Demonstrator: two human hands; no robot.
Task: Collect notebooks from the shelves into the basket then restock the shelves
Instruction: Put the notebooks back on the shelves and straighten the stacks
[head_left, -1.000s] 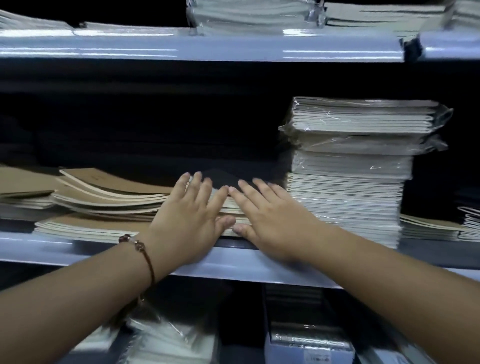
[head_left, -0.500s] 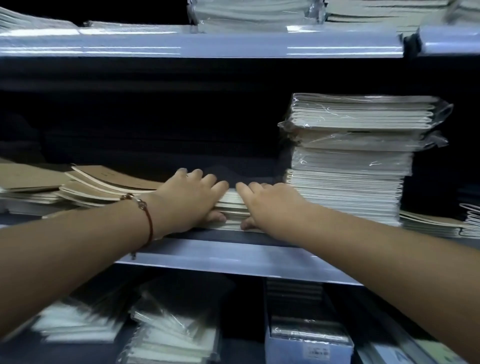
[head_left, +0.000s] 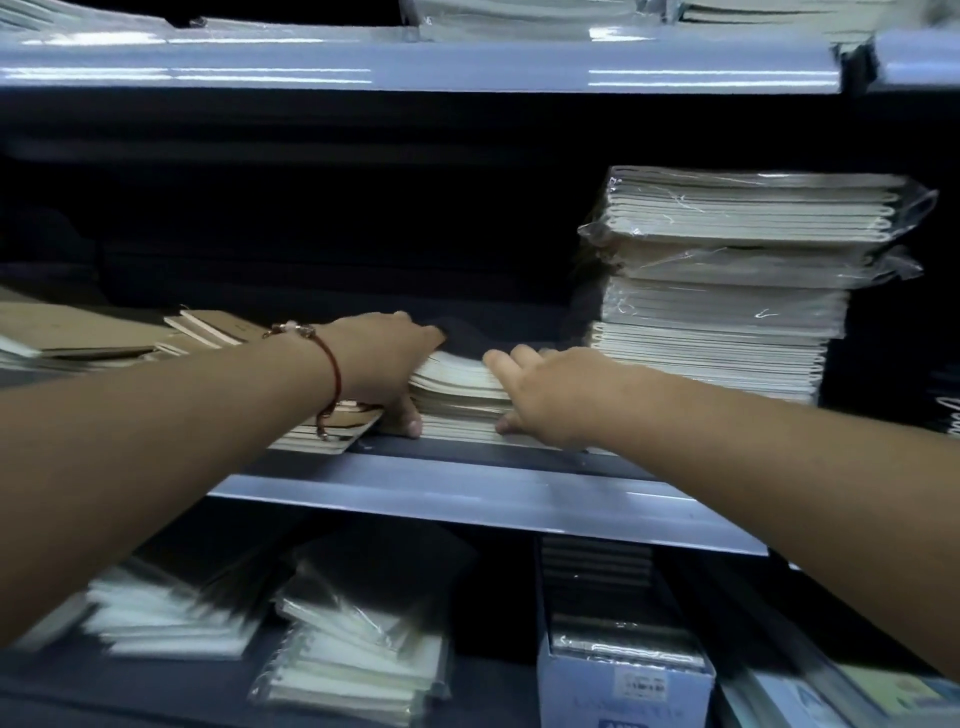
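Dim shelving surrounds me; on the middle shelf (head_left: 467, 499) my left hand (head_left: 384, 364) and right hand (head_left: 545, 395) clamp their fingers on the notebook stack (head_left: 457, 395). I'd lift it level, thumbs under, clear of the tall stack (head_left: 727, 291).

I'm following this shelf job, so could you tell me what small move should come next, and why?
Probably lift the notebook pile slightly and draw it toward the shelf edge: the left hand and right hand grip its two ends, thumbs low at its front.

Stationery shop aisle, metal shelves (head_left: 467, 499), shrink-wrapped notebook stacks (head_left: 727, 291), a labelled stock box (head_left: 623, 691) below
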